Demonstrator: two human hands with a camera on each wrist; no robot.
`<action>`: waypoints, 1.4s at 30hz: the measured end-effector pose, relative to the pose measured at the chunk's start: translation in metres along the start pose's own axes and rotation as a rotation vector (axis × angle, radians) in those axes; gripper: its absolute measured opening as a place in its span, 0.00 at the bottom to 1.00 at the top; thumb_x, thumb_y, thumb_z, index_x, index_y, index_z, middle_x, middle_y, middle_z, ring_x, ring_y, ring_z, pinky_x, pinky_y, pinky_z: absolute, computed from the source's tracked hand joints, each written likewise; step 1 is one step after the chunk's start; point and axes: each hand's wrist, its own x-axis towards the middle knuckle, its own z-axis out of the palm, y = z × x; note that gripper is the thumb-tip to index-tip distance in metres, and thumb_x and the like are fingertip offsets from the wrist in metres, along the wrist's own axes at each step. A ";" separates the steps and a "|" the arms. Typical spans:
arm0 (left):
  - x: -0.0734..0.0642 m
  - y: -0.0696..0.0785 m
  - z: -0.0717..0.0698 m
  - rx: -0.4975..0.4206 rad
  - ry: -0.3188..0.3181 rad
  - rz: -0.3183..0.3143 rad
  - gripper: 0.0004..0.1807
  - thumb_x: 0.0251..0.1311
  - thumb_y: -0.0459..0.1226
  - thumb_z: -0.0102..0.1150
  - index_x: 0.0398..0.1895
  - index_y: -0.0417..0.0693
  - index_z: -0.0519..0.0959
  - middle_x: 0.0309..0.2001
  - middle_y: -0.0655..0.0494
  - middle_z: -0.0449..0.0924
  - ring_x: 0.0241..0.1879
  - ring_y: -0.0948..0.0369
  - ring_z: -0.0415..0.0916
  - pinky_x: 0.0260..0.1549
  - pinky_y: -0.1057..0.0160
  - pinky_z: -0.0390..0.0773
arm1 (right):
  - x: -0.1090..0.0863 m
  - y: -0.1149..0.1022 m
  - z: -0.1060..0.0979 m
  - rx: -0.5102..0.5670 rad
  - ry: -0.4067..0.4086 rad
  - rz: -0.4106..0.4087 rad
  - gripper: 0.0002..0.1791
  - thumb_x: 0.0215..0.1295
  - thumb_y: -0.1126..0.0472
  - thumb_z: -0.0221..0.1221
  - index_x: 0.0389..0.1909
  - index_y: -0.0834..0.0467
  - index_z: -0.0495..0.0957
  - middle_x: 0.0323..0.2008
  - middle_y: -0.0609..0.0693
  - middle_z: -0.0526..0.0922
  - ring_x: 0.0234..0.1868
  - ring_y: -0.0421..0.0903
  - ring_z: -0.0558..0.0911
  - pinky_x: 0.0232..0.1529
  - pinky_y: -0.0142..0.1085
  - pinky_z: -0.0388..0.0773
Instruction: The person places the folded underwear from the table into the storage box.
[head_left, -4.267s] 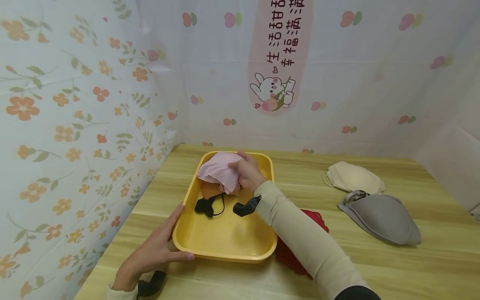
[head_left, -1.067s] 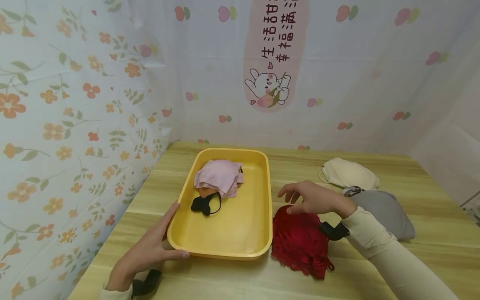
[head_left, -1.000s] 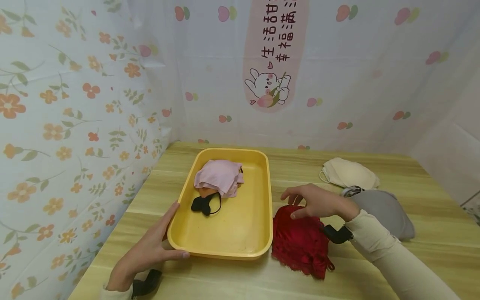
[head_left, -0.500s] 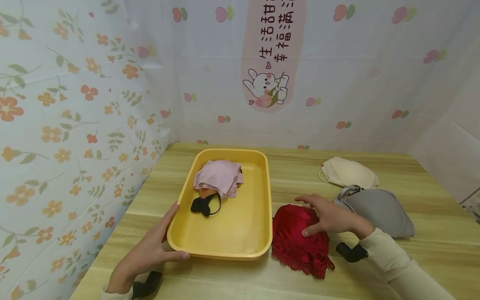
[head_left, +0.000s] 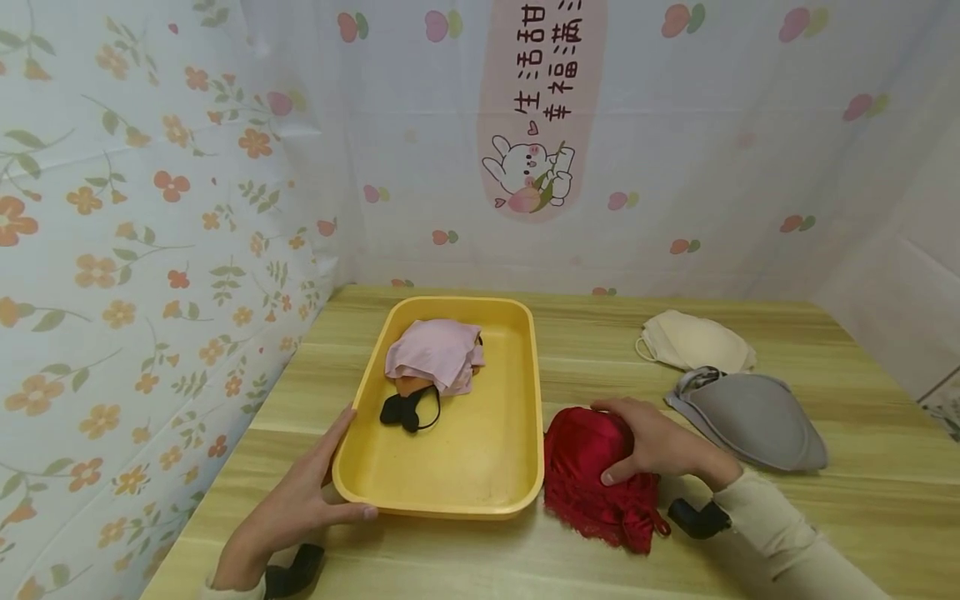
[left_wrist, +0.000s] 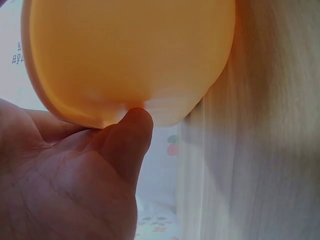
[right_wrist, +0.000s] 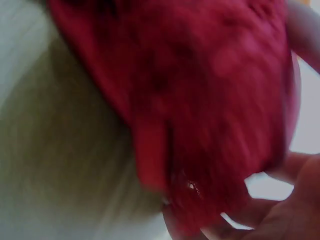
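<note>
A folded red bra (head_left: 588, 467) with satin cups and lace edging lies on the table, just right of a yellow tray (head_left: 420, 505). My right hand (head_left: 652, 442) holds the bra's right side, thumb on the near side and fingers over the far side. In the right wrist view, the blurred red bra (right_wrist: 210, 95) fills most of the picture, with fingers around its edge. My left hand (head_left: 296, 496) rests against the tray's near left corner, fingers along the side and thumb at the front. In the left wrist view, the thumb (left_wrist: 131, 135) presses the tray's outer wall.
Inside the tray lie a folded pink cloth (head_left: 435, 350), an orange piece partly under it, and a black bow-shaped thing (head_left: 401, 411) with a thin loop. To the right are a grey bra (head_left: 757, 421) and a cream bra (head_left: 697, 340). Printed curtains (head_left: 420, 167) close off the back and left.
My right hand has left the pink cloth in the tray, moved right over the red bra, then lowered and taken hold of it. The left hand has stayed at the tray's corner.
</note>
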 end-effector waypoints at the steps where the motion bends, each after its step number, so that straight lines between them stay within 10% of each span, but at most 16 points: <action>1: 0.000 -0.001 0.000 -0.004 0.003 -0.003 0.68 0.44 0.47 0.81 0.82 0.49 0.42 0.80 0.37 0.49 0.74 0.37 0.56 0.62 0.83 0.56 | 0.001 -0.001 0.002 -0.019 0.011 0.009 0.54 0.39 0.49 0.81 0.66 0.70 0.68 0.57 0.63 0.80 0.57 0.62 0.78 0.54 0.53 0.76; 13: 0.001 -0.006 0.002 0.002 0.021 -0.009 0.68 0.44 0.47 0.81 0.82 0.51 0.42 0.80 0.38 0.49 0.75 0.39 0.55 0.61 0.84 0.55 | 0.008 -0.006 0.012 -0.026 0.055 0.105 0.49 0.31 0.58 0.83 0.59 0.66 0.73 0.43 0.53 0.86 0.44 0.49 0.82 0.45 0.44 0.79; 22: 0.000 -0.003 0.001 0.008 0.014 0.010 0.69 0.43 0.47 0.81 0.82 0.48 0.42 0.80 0.37 0.50 0.74 0.38 0.58 0.63 0.79 0.62 | 0.006 -0.006 0.010 0.076 0.098 0.102 0.51 0.29 0.60 0.83 0.62 0.62 0.72 0.51 0.57 0.82 0.53 0.55 0.79 0.50 0.50 0.76; 33: 0.000 -0.004 0.001 -0.017 0.007 0.008 0.69 0.43 0.46 0.81 0.82 0.46 0.42 0.80 0.36 0.48 0.74 0.38 0.57 0.61 0.81 0.60 | -0.006 0.007 0.004 0.669 -0.035 0.263 0.46 0.54 0.60 0.74 0.71 0.61 0.62 0.58 0.62 0.77 0.52 0.51 0.82 0.47 0.46 0.85; 42: 0.000 -0.003 0.001 -0.034 -0.005 -0.004 0.68 0.44 0.46 0.81 0.82 0.47 0.42 0.80 0.36 0.47 0.74 0.38 0.57 0.60 0.83 0.59 | -0.013 0.018 -0.006 0.992 -0.133 0.175 0.31 0.65 0.69 0.62 0.69 0.51 0.68 0.55 0.44 0.81 0.53 0.47 0.84 0.50 0.46 0.84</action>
